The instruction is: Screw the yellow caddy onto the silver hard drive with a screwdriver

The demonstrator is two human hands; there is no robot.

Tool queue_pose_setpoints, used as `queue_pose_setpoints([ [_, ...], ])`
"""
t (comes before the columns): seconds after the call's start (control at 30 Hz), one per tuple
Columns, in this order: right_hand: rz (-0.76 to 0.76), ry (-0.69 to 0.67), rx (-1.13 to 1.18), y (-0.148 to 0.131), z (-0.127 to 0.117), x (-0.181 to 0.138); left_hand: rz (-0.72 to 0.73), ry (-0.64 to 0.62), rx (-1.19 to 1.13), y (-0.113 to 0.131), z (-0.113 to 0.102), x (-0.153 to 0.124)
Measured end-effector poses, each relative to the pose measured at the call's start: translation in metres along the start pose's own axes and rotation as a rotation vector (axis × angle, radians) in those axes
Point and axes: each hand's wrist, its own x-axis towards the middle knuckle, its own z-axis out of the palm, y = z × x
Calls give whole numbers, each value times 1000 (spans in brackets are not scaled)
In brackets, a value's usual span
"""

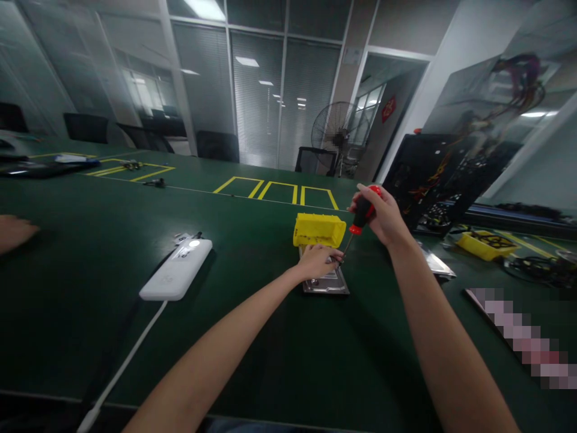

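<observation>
On the green table (270,349) lies the metal drive (331,285); above it, the right hand (384,218) curls its fingers round the screwdriver (362,213). Whether the left hand (315,261) pinches anything, I can't tell. Tilted so, the screwdriver could slip and jab it

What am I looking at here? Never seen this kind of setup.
No machine: these are a person's bare hands, filmed by a camera worn on the head, looking forward and down. The right hand holds a red-and-black screwdriver, its shaft slanting down toward the left hand, which lies over a flat metal unit. Just beyond is a yellow bin. The green table also carries a white device with a cable. The hand at far left is someone else's.
</observation>
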Motion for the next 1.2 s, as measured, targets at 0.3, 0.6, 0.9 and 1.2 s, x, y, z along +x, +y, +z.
queue_pose_setpoints([
  [0.3, 65, -23, 66, 0, -5, 4, 24, 0, 25, 4, -3, -1],
  [0.6, 34, -104, -42, -2, -6, -1, 53, 9, 6, 3, -1, 1],
  [0.9, -23, -47, -69, -2, -5, 0, 36, -5, -10, 5, -3, 0],
  [1.2, -29, -44, -26, -1, -2, 1, 11, 0, -3, 6, -1, 1],
])
